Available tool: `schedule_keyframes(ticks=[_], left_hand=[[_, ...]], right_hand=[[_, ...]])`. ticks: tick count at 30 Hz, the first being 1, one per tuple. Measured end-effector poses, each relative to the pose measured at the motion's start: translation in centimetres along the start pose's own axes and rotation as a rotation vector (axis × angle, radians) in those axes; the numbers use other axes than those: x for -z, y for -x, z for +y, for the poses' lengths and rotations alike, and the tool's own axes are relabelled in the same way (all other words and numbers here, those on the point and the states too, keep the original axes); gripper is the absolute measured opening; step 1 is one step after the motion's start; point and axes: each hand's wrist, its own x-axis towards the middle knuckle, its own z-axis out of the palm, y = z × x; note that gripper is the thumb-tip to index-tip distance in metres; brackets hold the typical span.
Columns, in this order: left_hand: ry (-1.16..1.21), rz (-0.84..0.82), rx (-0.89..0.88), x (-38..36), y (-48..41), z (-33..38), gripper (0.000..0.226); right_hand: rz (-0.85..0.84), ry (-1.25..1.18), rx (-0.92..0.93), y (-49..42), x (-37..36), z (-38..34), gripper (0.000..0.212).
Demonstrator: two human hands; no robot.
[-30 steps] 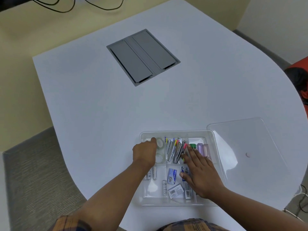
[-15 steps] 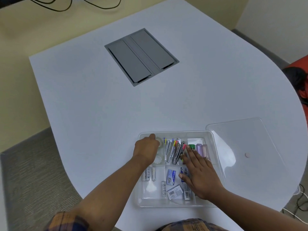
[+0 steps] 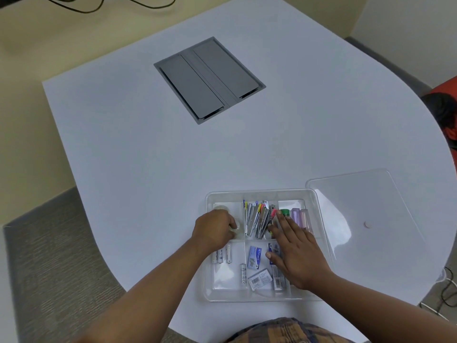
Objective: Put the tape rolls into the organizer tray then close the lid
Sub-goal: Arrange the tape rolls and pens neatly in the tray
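A clear organizer tray [image 3: 259, 194] sits near the table's front edge, its lid off. My left hand [image 3: 214, 229] is inside the tray's far-left compartment, fingers curled on a clear tape roll [image 3: 236, 229]. Another clear tape roll [image 3: 222, 207] lies just beyond that hand in the same compartment. My right hand [image 3: 296, 251] rests flat and spread over the tray's right half, holding nothing. The clear lid [image 3: 371, 219] lies flat on the table to the right of the tray.
The tray also holds pens and clips [image 3: 257, 219], batteries [image 3: 228, 253], small blue boxes [image 3: 254, 257] and purple tubes [image 3: 300, 216]. A grey cable hatch [image 3: 209, 79] is set into the white table [image 3: 148, 157] farther back. Carpet lies to the left.
My left hand has drawn back toward me within the far-left compartment, uncovering one tape roll at the far end. My right hand has stayed put.
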Motion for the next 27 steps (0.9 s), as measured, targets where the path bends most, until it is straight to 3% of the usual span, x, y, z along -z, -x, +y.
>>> schedule_keyframes(ticks=[3,9,13,27], left_hand=[[0.027,-0.107,-0.014,0.2,0.0,0.5,0.022],[-0.139,0.140,0.193,0.5,0.1,0.5,0.016],[-0.212,0.085,0.269,-0.2,0.3,0.9,0.014],[-0.207,0.015,0.291,-1.5,0.5,1.5,0.011]], right_hand=[[-0.009,-0.001,-0.002,-0.1,0.0,0.0,0.074],[-0.009,-0.001,0.004,0.1,0.1,0.1,0.074],[-0.013,0.000,0.005,0.0,0.2,0.1,0.074],[-0.006,-0.001,-0.006,0.0,0.2,-0.1,0.072]])
